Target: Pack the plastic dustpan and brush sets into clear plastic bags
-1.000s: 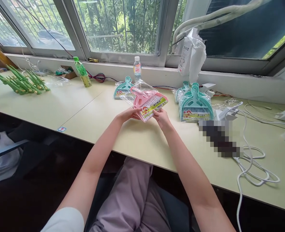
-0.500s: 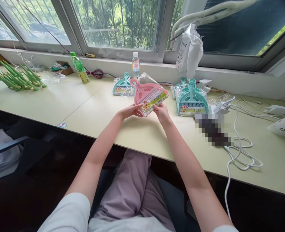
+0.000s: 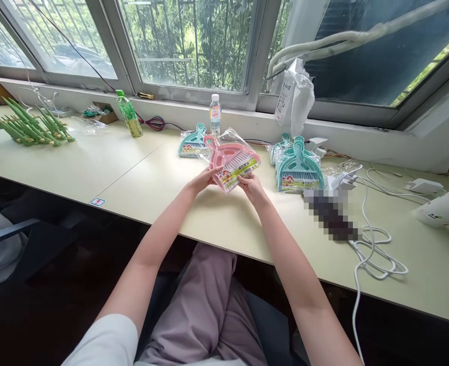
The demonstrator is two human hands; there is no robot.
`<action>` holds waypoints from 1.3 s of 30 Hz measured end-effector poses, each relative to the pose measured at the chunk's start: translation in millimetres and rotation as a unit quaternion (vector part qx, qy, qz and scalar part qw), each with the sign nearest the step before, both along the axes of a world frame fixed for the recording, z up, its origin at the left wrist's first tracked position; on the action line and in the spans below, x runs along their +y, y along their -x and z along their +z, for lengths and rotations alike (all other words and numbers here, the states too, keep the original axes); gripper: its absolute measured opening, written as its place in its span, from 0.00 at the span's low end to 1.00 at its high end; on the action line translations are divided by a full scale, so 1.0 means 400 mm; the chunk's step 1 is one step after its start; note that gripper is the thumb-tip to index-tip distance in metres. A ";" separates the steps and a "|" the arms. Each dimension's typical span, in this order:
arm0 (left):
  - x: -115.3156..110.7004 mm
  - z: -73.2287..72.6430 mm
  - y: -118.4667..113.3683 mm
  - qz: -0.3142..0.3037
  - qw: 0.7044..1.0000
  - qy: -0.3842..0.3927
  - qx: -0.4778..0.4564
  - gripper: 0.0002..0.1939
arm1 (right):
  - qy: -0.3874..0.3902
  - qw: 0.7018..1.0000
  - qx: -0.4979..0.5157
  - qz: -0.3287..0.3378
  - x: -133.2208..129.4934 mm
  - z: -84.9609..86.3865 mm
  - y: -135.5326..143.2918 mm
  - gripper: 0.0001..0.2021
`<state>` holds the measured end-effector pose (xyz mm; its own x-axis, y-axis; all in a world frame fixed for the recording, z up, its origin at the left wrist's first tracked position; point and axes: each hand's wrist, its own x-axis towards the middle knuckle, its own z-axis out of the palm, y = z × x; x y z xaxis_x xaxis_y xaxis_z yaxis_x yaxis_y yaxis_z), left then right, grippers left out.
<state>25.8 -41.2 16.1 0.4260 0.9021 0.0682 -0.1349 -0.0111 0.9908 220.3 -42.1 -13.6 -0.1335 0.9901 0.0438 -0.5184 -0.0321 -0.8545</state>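
Observation:
A pink dustpan and brush set [image 3: 232, 161], wrapped in clear plastic with a printed label, is tilted between my two hands above the table. My left hand [image 3: 204, 180] grips its lower left edge, thumb over the front. At the lower right edge, my right hand [image 3: 252, 186] pinches it below the label. Behind and to the left lies a wrapped teal dustpan set [image 3: 194, 142]. More teal dustpan sets [image 3: 299, 168] lie grouped to the right of my right hand.
On the pale table [image 3: 133, 178] stand a green bottle [image 3: 130, 114] and a clear bottle [image 3: 215, 116] near the window wall. Green stems [image 3: 34, 127] lie far left. A white cable [image 3: 377, 254], a blurred dark object [image 3: 333, 216] and a white cup [image 3: 443, 207] are at right.
The view has tilted and shifted slightly. The pink dustpan set has turned a little between my hands, both of which still hold it.

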 end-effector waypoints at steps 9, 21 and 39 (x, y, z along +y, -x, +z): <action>-0.028 0.014 0.005 -0.041 0.998 0.041 0.001 0.36 | 0.053 0.998 -0.015 -0.025 -0.023 0.006 0.008 0.12; -0.008 -0.006 0.027 -0.051 0.998 0.019 0.024 0.39 | 0.097 0.990 -0.053 -0.092 -0.021 0.019 0.008 0.07; 0.016 0.000 0.034 0.024 0.997 0.013 -0.071 0.36 | -0.066 0.997 0.012 -0.043 -0.073 0.029 0.056 0.21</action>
